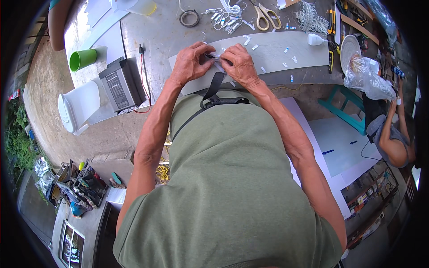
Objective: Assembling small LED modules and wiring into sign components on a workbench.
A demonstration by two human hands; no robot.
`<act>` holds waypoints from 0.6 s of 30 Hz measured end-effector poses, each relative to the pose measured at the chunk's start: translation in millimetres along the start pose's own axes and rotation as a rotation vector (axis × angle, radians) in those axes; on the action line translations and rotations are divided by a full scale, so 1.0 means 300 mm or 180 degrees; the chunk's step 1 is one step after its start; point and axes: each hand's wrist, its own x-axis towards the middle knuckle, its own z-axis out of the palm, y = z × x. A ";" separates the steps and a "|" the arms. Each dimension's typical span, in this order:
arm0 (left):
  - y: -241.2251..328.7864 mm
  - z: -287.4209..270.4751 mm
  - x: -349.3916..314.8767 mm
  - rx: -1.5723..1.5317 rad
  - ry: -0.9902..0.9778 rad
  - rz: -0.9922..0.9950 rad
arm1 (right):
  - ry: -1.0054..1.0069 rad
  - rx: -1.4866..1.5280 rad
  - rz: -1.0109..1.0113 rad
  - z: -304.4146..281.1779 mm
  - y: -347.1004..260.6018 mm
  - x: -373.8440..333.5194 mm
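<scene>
My left hand (pixel 193 62) and my right hand (pixel 239 64) meet at the near edge of the table, fingers pinched close together. Between the fingertips sits a small, dark and silvery piece, too small and covered to name. Both hands are over a long grey sheet (pixel 308 64) that lies along the table edge. Scattered on it are several small white-and-blue pieces (pixel 255 47). Just beyond the hands rest a heap of white wired pieces (pixel 229 18), a roll of black tape (pixel 189 18) and scissors (pixel 265 17) with tan handles.
On the left stand a green cup (pixel 83 60), a black box (pixel 121 85) with leads and a clear container (pixel 82 105). To the right are a white coil (pixel 311 18), a small white bottle (pixel 315 39) and a plastic bag (pixel 368 78). A teal stool (pixel 344 109) stands near another person (pixel 395 143).
</scene>
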 end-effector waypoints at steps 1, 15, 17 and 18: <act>-0.001 -0.006 -0.004 -0.0081 -0.0049 -0.0046 | -0.0001 -0.0003 0.0003 0.001 -0.001 0.001; 0.010 -0.005 0.007 -0.0188 -0.0016 -0.0256 | -0.0077 -0.0068 -0.0012 0.002 0.002 0.000; 0.005 0.011 0.010 -0.0093 0.0074 -0.0272 | -0.0078 -0.0083 -0.0020 0.001 0.001 0.002; 0.002 0.018 0.011 -0.0089 0.0106 -0.0285 | -0.0078 -0.0088 -0.0025 0.000 0.001 0.003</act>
